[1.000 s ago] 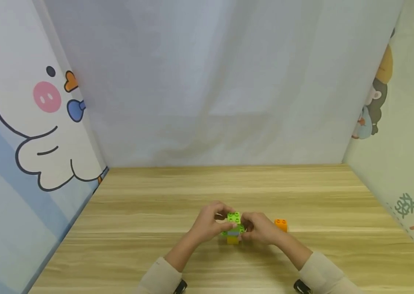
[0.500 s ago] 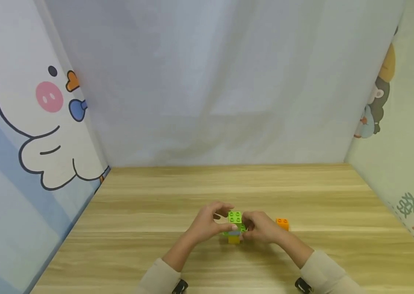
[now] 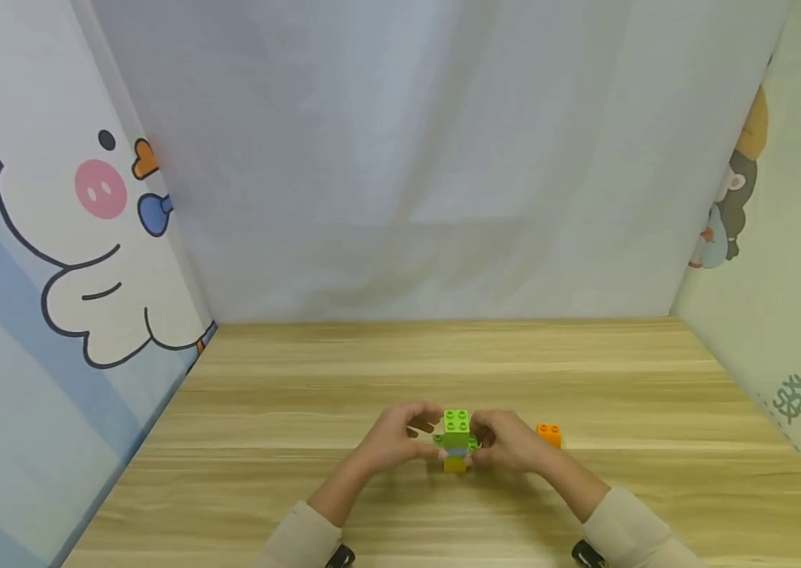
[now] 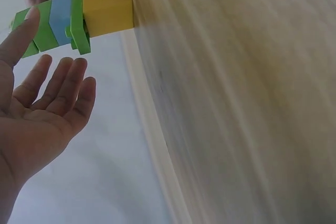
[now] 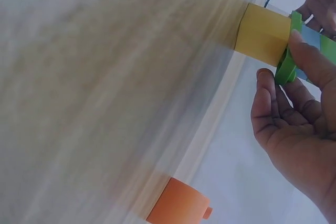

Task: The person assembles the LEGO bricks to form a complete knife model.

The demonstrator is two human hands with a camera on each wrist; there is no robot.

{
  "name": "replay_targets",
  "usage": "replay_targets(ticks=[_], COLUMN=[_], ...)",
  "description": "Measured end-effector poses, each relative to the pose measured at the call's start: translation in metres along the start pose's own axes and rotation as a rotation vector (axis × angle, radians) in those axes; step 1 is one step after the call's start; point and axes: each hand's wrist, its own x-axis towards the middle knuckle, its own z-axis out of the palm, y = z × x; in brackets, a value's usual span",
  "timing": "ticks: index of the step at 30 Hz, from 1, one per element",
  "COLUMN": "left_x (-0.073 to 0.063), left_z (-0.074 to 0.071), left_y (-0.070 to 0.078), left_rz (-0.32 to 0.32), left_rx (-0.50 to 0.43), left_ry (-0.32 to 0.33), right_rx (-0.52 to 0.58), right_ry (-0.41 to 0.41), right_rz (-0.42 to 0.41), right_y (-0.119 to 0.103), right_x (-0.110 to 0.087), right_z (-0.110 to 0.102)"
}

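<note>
In front of me on the table a stack of toy building blocks [image 3: 456, 423] stands upright. From the bottom up it has a yellow block [image 4: 107, 8], a thin green plate [image 4: 79, 22] that juts out at the sides, a blue block [image 4: 60, 18] and green blocks on top. My right hand [image 3: 510, 443] pinches the right end of the green plate between thumb and fingers. To the stack's left, my left hand [image 3: 394, 439] has its fingers spread and apart from it. Its thumb [image 4: 23, 35] lies close to the green blocks; whether it touches them I cannot tell.
An orange block [image 3: 549, 435] sits on the wooden table [image 3: 286, 371], just right of and behind my right wrist. A grey-white curtain [image 3: 400, 158] closes the far edge. Printed panels [image 3: 38, 237] flank the table left and right.
My left hand has drawn back leftward from the stack, its thumb leaving the front of the green blocks and its fingers parting from it. The right hand stays at the plate.
</note>
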Motion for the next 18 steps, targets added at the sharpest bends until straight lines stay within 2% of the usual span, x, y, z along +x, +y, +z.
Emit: replay_targets(ticks=[10,18], left_x=[0.0030,0.0066], left_z=[0.0013,0.0051], left_y=[-0.0065,-0.0094], left_rz=[-0.082,-0.093], left_rx=[0.011,0.017], left_ry=[-0.046,-0.059], right_rx=[0.010,0.000], right_ry=[0.008,-0.003], right_rz=[-0.012,-0.015], right_y=[0.0022,0.0026], right_x=[0.0001,0.0010], right_z=[-0.0002,-0.0004])
